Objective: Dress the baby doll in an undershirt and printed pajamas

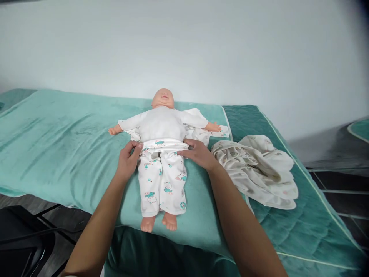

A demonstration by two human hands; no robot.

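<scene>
A baby doll [164, 100] lies on its back with its arms spread and its feet toward me. It wears a white long-sleeved top [163, 123] and white trousers [173, 184] printed with small cartoon animals. My left hand [129, 158] is closed, thumb against fingers, on the waistband's left side. On the opposite side my right hand [200, 154] grips the waistband, its thumb lying across the front. The waistband is folded and bunched around the doll's waist. A printed white garment [198, 134] is spread partly under the doll's back and arm.
A crumpled pale printed cloth [259, 169] lies to the right on a dark green quilted cover [311, 227]. Light green bedding [72, 142] extends left beneath the doll. Behind the bed stands a white wall [184, 46]. A black chair [25, 238] is at the lower left.
</scene>
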